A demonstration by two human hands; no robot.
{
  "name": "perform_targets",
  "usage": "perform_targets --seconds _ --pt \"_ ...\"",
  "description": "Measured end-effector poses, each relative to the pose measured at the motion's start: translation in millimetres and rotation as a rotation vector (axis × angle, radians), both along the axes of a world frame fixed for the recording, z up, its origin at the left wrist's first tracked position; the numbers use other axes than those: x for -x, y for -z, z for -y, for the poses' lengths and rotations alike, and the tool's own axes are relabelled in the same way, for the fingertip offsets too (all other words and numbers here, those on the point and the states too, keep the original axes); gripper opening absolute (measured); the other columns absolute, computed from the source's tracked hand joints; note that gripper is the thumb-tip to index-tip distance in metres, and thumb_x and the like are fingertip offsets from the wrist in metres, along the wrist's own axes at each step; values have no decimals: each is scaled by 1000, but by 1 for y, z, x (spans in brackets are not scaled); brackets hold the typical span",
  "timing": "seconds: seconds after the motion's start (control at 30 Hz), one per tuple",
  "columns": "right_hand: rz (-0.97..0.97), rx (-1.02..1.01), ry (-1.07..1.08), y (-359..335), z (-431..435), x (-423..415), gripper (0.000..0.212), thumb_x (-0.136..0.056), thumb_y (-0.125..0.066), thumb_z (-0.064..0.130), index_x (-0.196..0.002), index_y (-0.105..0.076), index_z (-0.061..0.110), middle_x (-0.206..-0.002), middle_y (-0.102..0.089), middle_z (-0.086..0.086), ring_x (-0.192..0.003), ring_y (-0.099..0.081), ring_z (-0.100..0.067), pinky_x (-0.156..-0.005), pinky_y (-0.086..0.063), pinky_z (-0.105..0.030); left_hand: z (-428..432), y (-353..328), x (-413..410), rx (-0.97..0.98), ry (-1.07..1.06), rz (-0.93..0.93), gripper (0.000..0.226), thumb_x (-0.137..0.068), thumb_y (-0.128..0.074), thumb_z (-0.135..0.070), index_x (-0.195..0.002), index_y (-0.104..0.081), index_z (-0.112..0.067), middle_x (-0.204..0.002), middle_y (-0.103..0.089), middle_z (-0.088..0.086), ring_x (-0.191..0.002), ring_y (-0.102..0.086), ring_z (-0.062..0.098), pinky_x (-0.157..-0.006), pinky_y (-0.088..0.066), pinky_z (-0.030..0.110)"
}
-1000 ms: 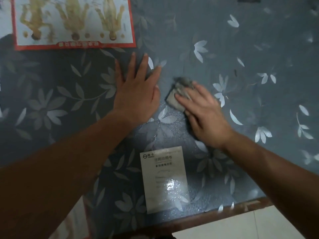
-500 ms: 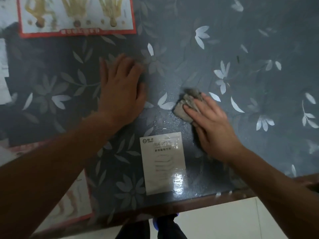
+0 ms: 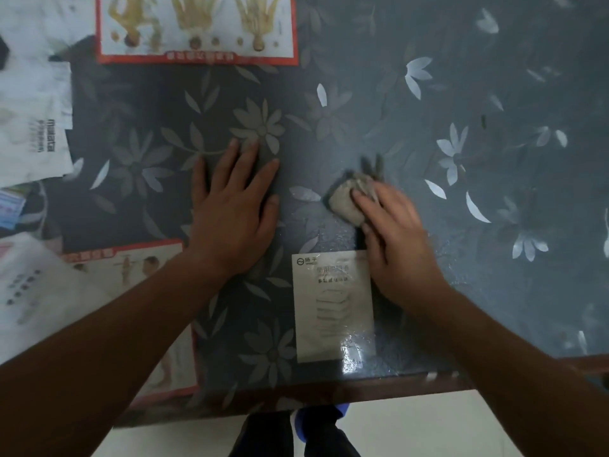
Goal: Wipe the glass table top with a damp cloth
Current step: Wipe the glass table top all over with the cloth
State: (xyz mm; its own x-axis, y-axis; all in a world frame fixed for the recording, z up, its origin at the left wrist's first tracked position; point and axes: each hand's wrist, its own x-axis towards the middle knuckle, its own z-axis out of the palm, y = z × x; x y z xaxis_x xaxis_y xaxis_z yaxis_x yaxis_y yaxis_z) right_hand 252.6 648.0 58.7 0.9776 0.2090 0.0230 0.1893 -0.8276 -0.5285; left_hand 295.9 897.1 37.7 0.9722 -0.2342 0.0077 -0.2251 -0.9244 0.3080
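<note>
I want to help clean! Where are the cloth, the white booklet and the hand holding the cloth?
grey cloth (image 3: 344, 202): head view, bunched middle.
white booklet (image 3: 333, 308): head view, cover middle.
right hand (image 3: 395, 239): head view, back of hand.

Dim, bluish light; glare on the wet glass table top (image 3: 359, 354), right hand (image 3: 395, 245) motion-blurred.

The left hand (image 3: 232, 214) lies flat, palm down, fingers spread and pointing away from the body, the forearm reaching in from the lower left. The right hand (image 3: 393, 239) is palm down with fingers together and slightly bent, blurred, its forearm entering from the lower right.
</note>
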Motion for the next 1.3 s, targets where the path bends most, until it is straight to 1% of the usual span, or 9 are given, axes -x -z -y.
perform_targets --seconds 0.17,0.3,0.53,0.7,0.77,0.87,0.97,1.1,1.3 --pt "61 79 60 6 -22 -71 47 -93 -50 17 -140 -52 9 -148 -48 -14 -139 -38 -38 -115 -31 -51 -5 -2 -10 24 -39 5 55 -101 -35 -40 -150 -45 -18 -161 -36 12 -152 -26 30 -122 -15 55" --pt "17 80 -188 7 -34 -50 45 -91 -62 23 -135 -58 13 -144 -53 -9 -141 -38 -33 -114 -33 -52 -6 -2 -11 72 -46 -1 54 -100 -35 -36 -148 -48 -14 -164 -34 13 -154 -22 28 -123 -13 53" --pt "-342 -678 274 -42 -33 -60 10 -88 -65 25 -96 -71 27 -130 -62 -4 -120 -59 -11 -108 -42 -28 -8 -4 -11 135 -59 14 52 -98 -39 -36 -143 -53 -13 -161 -39 10 -153 -27 25 -123 -15 53" --pt "-593 -939 480 -63 -26 -80 12 -99 -56 14 -95 -67 13 -79 -69 -2 -71 -63 -13 -71 -53 -29 -6 -2 -11 115 -64 30 52 -97 -40 -39 -139 -55 -12 -160 -40 11 -152 -29 28 -123 -16 55" --pt "-527 -682 473 -56 -19 -87 12 -100 -56 15 -103 -67 13 -80 -69 3 -73 -63 -8 -72 -53 -27 -6 -2 -11 108 -61 29 53 -97 -39 -39 -139 -54 -12 -160 -40 12 -152 -29 29 -123 -16 56" --pt "-207 -55 327 -40 -9 -90 32 -97 -57 27 -128 -61 20 -116 -64 -3 -111 -56 -19 -101 -42 -30 -6 -3 -11 116 -58 17 53 -97 -38 -38 -141 -53 -12 -161 -38 11 -152 -27 28 -124 -14 55" --pt "-87 78 160 -29 -18 -79 50 -94 -52 41 -140 -52 21 -145 -49 -10 -131 -42 -32 -110 -27 -28 -7 -3 -11 134 -61 6 54 -98 -36 -38 -141 -53 -12 -162 -38 10 -153 -27 27 -124 -14 55" --pt "-106 422 -45 -6 -39 -50 70 -94 -40 63 -154 -29 28 -166 -14 -9 -151 -17 -33 -119 -18 -50 -8 -3 -12 157 -60 5 53 -99 -34 -36 -141 -55 -12 -161 -39 10 -153 -27 26 -125 -14 55" --pt "-85 321 14 -1 -41 -77 57 -101 -33 49 -155 -26 32 -167 -14 -5 -152 -11 -30 -122 -9 -48 -13 -5 -11 452 -126 -8 53 -100 -33 -28 -146 -50 -8 -155 -48 9 -150 -34 20 -126 -16 52"
